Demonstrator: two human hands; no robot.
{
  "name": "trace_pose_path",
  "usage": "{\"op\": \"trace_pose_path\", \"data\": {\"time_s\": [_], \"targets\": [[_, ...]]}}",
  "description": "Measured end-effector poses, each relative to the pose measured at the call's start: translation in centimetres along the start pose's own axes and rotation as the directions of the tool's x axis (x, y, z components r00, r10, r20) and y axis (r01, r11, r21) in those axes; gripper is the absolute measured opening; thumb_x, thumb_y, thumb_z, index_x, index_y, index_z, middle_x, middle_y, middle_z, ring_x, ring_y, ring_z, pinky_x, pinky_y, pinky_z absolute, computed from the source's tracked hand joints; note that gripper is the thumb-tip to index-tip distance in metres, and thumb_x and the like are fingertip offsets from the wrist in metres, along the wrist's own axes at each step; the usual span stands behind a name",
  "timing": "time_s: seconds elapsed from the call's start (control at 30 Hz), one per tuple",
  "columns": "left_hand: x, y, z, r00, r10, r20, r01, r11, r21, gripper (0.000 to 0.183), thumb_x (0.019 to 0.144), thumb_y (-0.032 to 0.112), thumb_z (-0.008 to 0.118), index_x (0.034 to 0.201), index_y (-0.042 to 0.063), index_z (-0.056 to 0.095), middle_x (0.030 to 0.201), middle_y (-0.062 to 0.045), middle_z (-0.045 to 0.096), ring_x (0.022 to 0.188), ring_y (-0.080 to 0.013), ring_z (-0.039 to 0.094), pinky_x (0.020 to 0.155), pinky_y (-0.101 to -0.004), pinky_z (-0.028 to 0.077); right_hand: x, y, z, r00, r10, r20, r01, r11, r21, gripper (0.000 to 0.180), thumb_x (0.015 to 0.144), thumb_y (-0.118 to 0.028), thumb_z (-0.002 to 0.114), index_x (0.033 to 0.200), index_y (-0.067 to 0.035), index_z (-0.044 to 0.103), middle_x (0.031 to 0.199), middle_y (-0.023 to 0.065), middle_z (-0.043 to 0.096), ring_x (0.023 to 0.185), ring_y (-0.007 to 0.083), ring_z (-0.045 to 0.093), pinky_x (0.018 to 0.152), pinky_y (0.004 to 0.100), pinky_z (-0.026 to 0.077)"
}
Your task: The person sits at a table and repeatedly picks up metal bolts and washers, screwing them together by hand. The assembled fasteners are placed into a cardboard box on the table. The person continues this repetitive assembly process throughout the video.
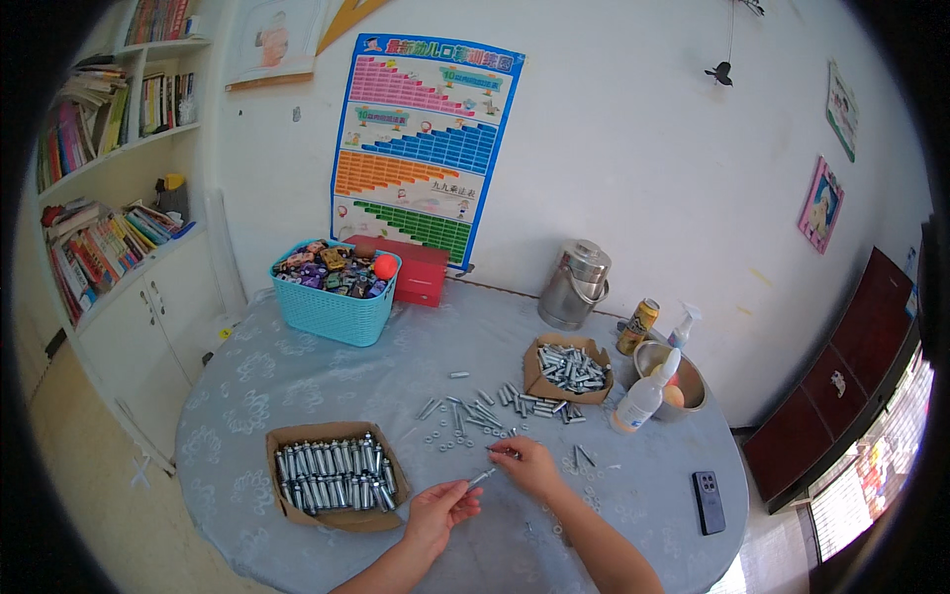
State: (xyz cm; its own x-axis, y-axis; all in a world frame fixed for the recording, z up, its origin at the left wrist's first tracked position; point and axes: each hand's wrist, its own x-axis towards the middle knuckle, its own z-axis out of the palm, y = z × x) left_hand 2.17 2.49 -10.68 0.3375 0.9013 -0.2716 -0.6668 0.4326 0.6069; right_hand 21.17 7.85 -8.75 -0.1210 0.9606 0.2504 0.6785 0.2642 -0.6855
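My left hand (443, 514) pinches a metal expansion bolt (482, 477) between thumb and fingers, its thin end pointing up and right. Just beyond it, my right hand (525, 464) has thumb and fingertips together on a small metal part (490, 448), mostly hidden by the fingers. Loose bolts (475, 413), small nuts (450, 444) and metal sleeves (545, 407) lie on the tablecloth past my hands. To the left, a cardboard box (338, 526) holds rows of upright expansion bolts (334, 471). A second cardboard box (536, 384) is heaped with metal sleeves (573, 367).
Pale washers (591, 497) lie near my right forearm, with a phone (709, 503) farther right. A spray bottle (640, 401), metal bowl (694, 386), drink can (638, 327) and steel vacuum flask (574, 286) stand back right. A turquoise basket (334, 315) of toys stands back left.
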Motion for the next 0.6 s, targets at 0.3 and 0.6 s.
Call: {"op": "trace_pose_path", "data": {"time_s": [0.3,0.6], "targets": [[0.2,-0.4,0.0,1.000,-0.020,-0.022,0.020,0.999,0.030,0.018,0.084,0.010,0.055,0.094,-0.005,0.057,0.086,-0.016,0.063,0.068,-0.0182,0.061,0.064,-0.0296,0.054,-3.6,-2.5,-2.4,0.990,0.064,0.123,-0.116,0.868,0.482,0.021,0.077,-0.007,0.063,0.098,-0.006,0.063,0.090,0.0021,0.061,0.080,0.0099,0.054,0.072,0.0221,0.043],[-0.1,-0.5,0.5,0.999,0.039,-0.004,-0.037,0.983,0.178,0.018,0.083,0.008,0.057,0.093,-0.006,0.058,0.083,-0.015,0.063,0.068,-0.0184,0.062,0.062,-0.0278,0.054,-4.3,-3.4,-3.1,0.984,0.013,0.180,-0.041,0.988,0.152,0.020,0.083,-0.022,0.057,0.085,-0.003,0.062,0.080,0.0053,0.061,0.070,0.0133,0.055,0.064,0.0265,0.044]]}}
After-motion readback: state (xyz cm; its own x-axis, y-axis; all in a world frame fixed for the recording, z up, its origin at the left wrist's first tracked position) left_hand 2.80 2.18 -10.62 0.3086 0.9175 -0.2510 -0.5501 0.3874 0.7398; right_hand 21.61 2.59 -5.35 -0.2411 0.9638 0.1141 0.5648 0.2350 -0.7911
